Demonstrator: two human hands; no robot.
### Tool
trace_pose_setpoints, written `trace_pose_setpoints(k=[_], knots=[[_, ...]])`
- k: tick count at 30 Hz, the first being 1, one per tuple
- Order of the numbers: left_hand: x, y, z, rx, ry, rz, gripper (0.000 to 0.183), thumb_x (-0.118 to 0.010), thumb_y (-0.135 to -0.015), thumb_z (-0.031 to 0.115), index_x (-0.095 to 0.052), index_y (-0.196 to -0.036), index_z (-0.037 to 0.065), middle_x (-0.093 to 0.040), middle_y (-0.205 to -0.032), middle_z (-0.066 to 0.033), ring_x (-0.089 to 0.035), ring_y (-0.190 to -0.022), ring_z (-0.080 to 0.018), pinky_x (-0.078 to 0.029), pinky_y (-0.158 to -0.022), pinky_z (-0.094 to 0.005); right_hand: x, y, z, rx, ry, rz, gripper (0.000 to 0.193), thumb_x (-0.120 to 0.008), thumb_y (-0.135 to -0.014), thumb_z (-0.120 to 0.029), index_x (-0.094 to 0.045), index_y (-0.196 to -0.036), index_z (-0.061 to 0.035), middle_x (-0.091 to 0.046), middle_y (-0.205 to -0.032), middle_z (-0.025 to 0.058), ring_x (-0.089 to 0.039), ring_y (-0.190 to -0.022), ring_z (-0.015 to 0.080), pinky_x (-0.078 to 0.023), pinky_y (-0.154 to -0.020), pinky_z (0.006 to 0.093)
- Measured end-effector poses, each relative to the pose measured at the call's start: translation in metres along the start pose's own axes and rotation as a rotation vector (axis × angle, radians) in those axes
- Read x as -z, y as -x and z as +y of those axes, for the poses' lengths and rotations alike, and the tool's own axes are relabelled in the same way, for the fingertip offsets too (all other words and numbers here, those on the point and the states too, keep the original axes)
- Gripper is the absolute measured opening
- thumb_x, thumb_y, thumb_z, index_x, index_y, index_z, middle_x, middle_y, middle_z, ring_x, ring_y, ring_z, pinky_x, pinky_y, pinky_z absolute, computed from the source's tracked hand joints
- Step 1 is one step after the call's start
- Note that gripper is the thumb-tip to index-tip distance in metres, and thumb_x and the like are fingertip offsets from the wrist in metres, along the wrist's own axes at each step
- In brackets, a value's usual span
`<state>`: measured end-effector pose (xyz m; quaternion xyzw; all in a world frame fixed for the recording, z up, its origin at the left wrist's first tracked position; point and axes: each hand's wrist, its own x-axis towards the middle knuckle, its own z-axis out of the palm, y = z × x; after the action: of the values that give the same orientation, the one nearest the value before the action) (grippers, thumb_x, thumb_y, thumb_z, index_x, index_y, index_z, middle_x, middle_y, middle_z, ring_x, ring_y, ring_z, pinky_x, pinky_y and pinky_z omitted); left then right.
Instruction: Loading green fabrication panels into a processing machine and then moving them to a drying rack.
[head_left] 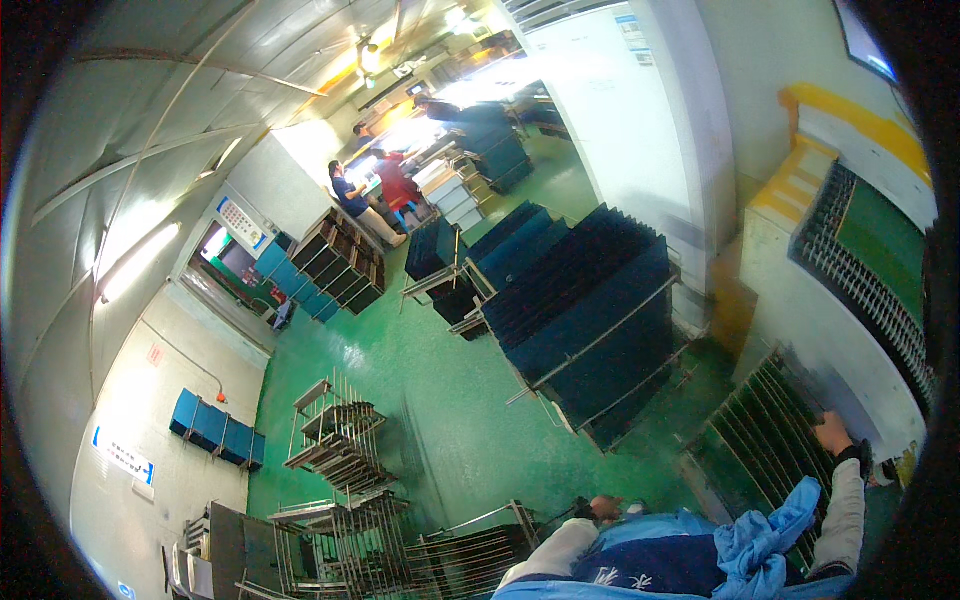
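Observation:
My right hand (832,433) reaches out at the lower right with its fingers curled, at the edge of a rack of upright dark green panels (765,430). Whatever lies within those fingers is too small to make out. My left hand (605,507) is low in front of me, near my blue apron (690,550). Its fingers are too small and dark to read. Beyond the panel rack, a white machine (800,300) bears a row of rollers (865,290) and a flat green board (880,250).
Large racks of upright dark blue panels (590,330) stand ahead on the green floor (430,430). Metal wire racks (340,440) are stacked to the left. Another wire rack (480,550) sits close by my left arm. Several people (350,190) are at lit benches far off.

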<state>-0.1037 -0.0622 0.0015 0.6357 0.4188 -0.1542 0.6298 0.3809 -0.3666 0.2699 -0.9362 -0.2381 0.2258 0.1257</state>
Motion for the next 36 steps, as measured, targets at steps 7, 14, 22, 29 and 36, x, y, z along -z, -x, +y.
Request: trace_pose_setpoints(k=[7,14,22,29,36], knots=[[0.0,0.028,0.055,0.251,0.109,0.031,0.031,-0.047,-0.081,0.033,-0.052,-0.09,0.004,-0.058,-0.067,-0.0055,-0.053,-0.05,-0.0132,-0.039,-0.038,-0.0245,-0.003,-0.001,0.012,0.026,-0.051,0.03,0.037,-0.047,-0.065,-0.015,-0.05,-0.097,0.0035,-0.047,-0.102,0.0254,-0.044,-0.098,0.0364,-0.036,-0.084,0.0379],[-0.001,0.024,0.037,0.22,0.27,0.038,0.033,-0.046,-0.081,0.032,-0.05,-0.086,0.0,-0.057,-0.065,-0.0061,-0.052,-0.049,-0.0133,-0.038,-0.038,-0.0254,0.004,0.002,-0.005,0.058,-0.06,0.031,0.032,-0.048,-0.064,-0.015,-0.054,-0.089,0.0036,-0.05,-0.096,0.026,-0.046,-0.093,0.0382,-0.037,-0.081,0.039],[-0.003,0.031,0.053,0.236,0.166,0.054,0.03,-0.047,-0.08,0.03,-0.052,-0.082,0.0,-0.057,-0.065,-0.0076,-0.05,-0.046,-0.0145,-0.037,-0.039,-0.0273,0.001,-0.002,0.004,0.034,-0.066,-0.004,0.031,-0.049,-0.063,-0.012,-0.053,-0.088,0.0043,-0.049,-0.095,0.0267,-0.047,-0.089,0.0391,-0.038,-0.077,0.0397],[0.001,0.002,-0.003,-0.119,-0.16,0.071,0.042,-0.042,-0.081,0.041,-0.058,-0.073,0.003,-0.055,-0.052,-0.0053,-0.049,-0.042,-0.0128,-0.039,-0.042,-0.0281,0.0,-0.006,0.0,0.014,-0.197,-0.033,0.031,-0.049,-0.061,-0.012,-0.052,-0.087,0.0047,-0.049,-0.096,0.0272,-0.046,-0.089,0.0396,-0.038,-0.077,0.0403],[0.007,0.033,0.04,-0.107,-0.331,-0.062,0.038,-0.053,-0.073,0.035,-0.047,-0.097,0.006,-0.058,-0.071,-0.0106,-0.055,-0.058,-0.0227,-0.043,-0.051,-0.0348,-0.007,-0.005,0.006,0.026,-0.076,0.065,0.037,-0.048,-0.064,-0.015,-0.051,-0.097,0.0033,-0.045,-0.105,0.0264,-0.042,-0.099,0.0374,-0.034,-0.085,0.0388]])
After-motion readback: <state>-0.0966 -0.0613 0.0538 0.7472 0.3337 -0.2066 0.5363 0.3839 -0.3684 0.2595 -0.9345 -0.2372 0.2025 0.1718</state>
